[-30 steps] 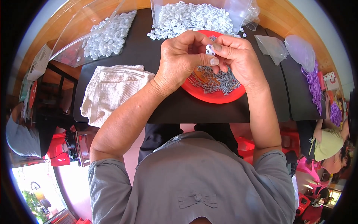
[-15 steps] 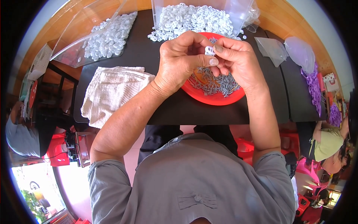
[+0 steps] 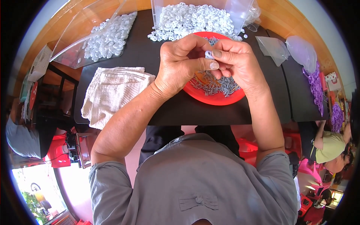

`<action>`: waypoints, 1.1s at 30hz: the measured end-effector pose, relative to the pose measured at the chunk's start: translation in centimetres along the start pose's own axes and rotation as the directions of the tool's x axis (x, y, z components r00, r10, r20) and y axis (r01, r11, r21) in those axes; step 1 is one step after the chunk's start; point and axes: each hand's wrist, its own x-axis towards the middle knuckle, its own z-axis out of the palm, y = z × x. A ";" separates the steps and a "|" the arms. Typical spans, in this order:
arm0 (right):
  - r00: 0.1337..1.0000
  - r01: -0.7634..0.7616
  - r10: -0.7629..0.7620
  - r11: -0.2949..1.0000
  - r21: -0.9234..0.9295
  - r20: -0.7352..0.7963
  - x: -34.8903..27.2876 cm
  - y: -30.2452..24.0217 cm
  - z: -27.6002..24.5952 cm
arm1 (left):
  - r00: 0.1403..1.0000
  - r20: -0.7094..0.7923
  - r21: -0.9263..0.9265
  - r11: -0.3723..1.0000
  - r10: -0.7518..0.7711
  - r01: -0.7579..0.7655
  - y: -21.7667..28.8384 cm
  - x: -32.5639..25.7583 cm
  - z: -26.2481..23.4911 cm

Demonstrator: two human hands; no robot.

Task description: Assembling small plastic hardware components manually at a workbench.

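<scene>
Fingertips of the left hand (image 3: 180, 65) and right hand (image 3: 236, 62) pinch one small white plastic piece (image 3: 208, 54) together above the red dish (image 3: 215, 98) of grey pins (image 3: 213, 84); slackened pressure could drop it among them.

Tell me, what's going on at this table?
A person sits at a black table and holds a small white piece between the fingertips of both hands, left hand and right hand, just above a red dish of small grey parts. Heaps of white pieces lie in a clear bag on the left and in a pile behind the dish. A folded white cloth lies to the left.
</scene>
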 end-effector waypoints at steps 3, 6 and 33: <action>1.000 -0.004 0.004 1.000 0.005 0.002 0.0 0.0 0.2 | 1.000 0.008 0.060 0.998 0.024 -0.024 0.0 -0.1 -0.1; 1.000 -0.021 0.021 1.000 0.011 0.001 -0.1 0.0 0.2 | 1.000 0.022 0.052 0.999 -0.006 0.005 0.2 -0.2 -0.2; 0.955 0.133 -0.158 0.985 -0.113 -0.251 0.6 0.7 0.7 | 0.952 -0.191 -0.141 0.966 -0.241 0.217 -0.1 0.6 1.0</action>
